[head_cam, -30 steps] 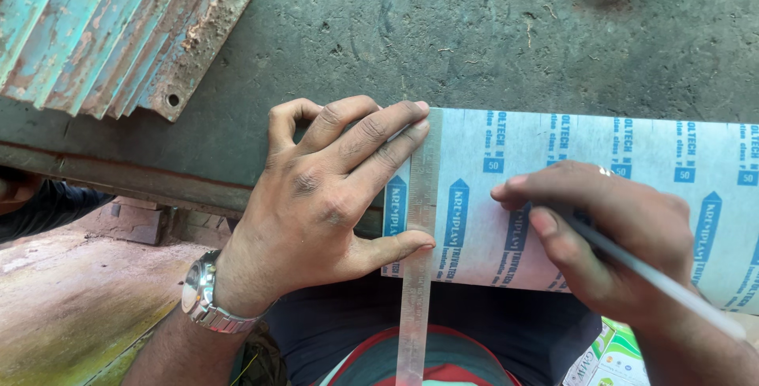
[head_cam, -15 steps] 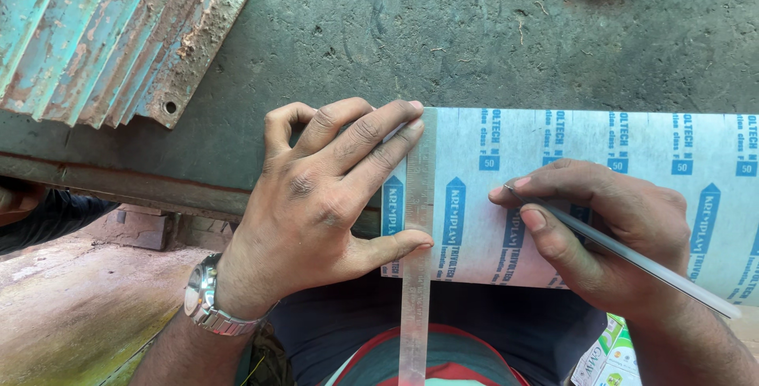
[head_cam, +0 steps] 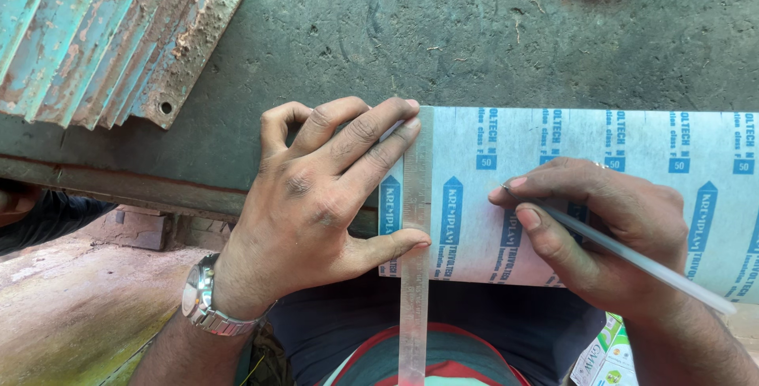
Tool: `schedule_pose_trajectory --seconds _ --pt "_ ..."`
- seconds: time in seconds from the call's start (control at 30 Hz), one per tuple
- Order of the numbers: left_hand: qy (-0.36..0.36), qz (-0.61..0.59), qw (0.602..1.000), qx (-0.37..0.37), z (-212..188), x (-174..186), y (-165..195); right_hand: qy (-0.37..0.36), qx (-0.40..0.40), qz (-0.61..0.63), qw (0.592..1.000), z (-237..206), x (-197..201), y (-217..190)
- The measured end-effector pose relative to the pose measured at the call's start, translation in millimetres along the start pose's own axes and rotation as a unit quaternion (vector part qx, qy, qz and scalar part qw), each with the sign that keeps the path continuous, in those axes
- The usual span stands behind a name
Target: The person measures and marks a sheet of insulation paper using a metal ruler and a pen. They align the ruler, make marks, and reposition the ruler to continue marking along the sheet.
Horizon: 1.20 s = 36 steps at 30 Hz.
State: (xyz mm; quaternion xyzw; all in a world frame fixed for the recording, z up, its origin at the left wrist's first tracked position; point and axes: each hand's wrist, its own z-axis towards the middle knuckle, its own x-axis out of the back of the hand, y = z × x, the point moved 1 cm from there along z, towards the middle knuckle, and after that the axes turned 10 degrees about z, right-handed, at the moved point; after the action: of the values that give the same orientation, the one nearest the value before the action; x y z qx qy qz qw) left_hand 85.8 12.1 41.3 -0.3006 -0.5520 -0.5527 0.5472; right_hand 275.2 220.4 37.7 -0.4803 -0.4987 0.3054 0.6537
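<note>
At far left we see a rusty ribbed casting point(head_cam: 103, 30) painted pale green, lying on the grey bench point(head_cam: 474, 30). Just right of it our left hand point(head_cam: 324, 204), with a watch point(head_cam: 207, 303) at the wrist, lies flat, its fingers point(head_cam: 371, 129) spread: the long ones press on the far end of the ruler point(head_cam: 416, 275) and the thumb presses on it nearer to us. The ruler runs near to far across the left end of the sheet point(head_cam: 632, 149), a pale strip with blue print that reaches to the right edge along the bench's near side. The ruler's near end overhangs our lap. Right of the ruler our right hand point(head_cam: 601, 228) rests on the sheet, its fingers pinching a pencil point(head_cam: 632, 255) whose tip touches the sheet well apart from the ruler. A small green carton point(head_cam: 605, 350) shows below that wrist.
</note>
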Motion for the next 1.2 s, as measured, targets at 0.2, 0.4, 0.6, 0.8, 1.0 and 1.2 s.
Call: schedule_pose_trajectory --seconds 0.2,0.4,0.6,0.8,1.0,1.2 --pt "0.005 -0.002 1.0 -0.005 -2 0 -1 -0.005 -0.007 -0.029 1.0 9 -2 -14" --pt "0.007 -0.003 1.0 -0.005 -5 -2 -2 -0.127 0.031 -0.049 0.99 28 -4 -26" --pt "0.008 -0.006 1.0 -0.006 -6 -2 -1 -0.177 0.096 -0.082 0.976 43 -17 -20" --pt "0.011 -0.004 1.0 -0.01 -9 -3 -3 -0.165 0.118 -0.077 0.976 44 -22 -18" --pt "0.009 -0.003 1.0 -0.007 -8 -2 -2 -0.17 0.11 -0.086 0.975 44 -23 -16" --pt "0.02 -0.018 1.0 -0.008 -7 -2 -2 -0.172 0.104 -0.089 0.975 45 -25 -17"
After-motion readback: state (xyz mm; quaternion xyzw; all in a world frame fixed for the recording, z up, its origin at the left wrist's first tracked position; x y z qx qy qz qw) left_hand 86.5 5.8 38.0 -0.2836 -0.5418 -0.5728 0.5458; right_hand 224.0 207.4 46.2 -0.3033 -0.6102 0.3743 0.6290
